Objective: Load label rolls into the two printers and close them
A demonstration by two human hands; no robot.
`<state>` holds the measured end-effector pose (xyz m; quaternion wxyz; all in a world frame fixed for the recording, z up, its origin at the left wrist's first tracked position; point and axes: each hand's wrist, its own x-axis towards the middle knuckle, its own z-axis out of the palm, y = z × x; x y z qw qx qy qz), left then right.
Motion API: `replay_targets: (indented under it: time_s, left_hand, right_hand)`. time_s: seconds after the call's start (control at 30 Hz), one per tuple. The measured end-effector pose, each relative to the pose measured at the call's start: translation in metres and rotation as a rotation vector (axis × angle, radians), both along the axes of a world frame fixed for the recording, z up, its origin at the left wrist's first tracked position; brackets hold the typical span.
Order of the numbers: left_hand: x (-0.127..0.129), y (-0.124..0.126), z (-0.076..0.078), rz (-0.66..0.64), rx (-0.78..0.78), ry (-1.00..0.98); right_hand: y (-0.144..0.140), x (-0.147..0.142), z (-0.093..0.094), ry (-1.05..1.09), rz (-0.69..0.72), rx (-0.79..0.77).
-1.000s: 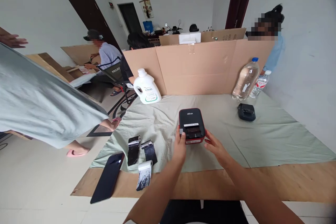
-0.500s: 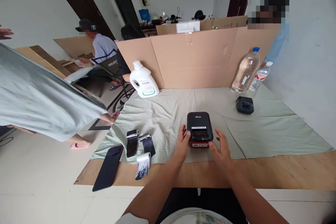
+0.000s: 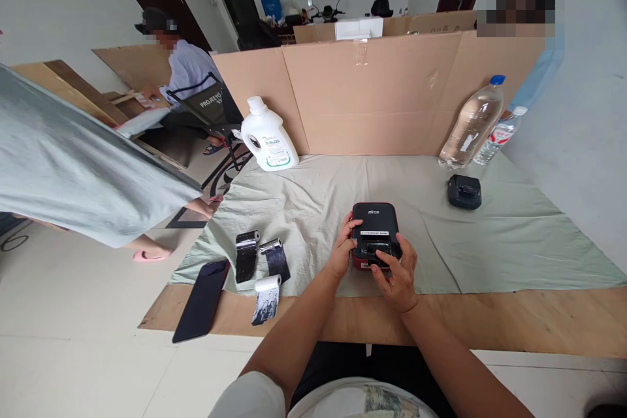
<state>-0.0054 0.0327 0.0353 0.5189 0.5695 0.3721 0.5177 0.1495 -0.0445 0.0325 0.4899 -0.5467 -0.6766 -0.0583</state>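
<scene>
A small black and red label printer lies on the cloth in front of me, a glossy black paper strip showing at its front slot. My left hand grips the printer's left side, fingertips on the top edge. With thumb and index finger, my right hand pinches at the strip by the front edge, its other fingers against the printer's right side. To the left lie three small paper rolls with dark printed ends: one roll, a second roll and a third roll.
A phone lies at the table's left edge. A second black device is at the right. A white jug, a large water bottle and a smaller bottle stand before a cardboard screen. Other people are around the room.
Both hands have closed in on the printer. My left hand now grips its side, and my right hand has come from beside it onto the front slot and strip. The view has tilted slightly.
</scene>
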Motion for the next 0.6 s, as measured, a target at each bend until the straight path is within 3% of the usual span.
replay_targets:
  time_s: [0.33,0.47,0.6]
  left_hand:
    - [0.008,0.005,0.012,0.016,-0.167,-0.142]
    - [0.002,0.005,0.015,-0.052,-0.181,-0.114]
    - [-0.007,0.012,0.028,-0.145,-0.17,-0.05]
  right_hand:
    - [-0.001,-0.001,-0.001,0.043,0.044,0.003]
    - [-0.001,-0.001,-0.001,0.041,0.036,0.016]
    - [0.0,0.0,-0.003,0.053,0.061,0.038]
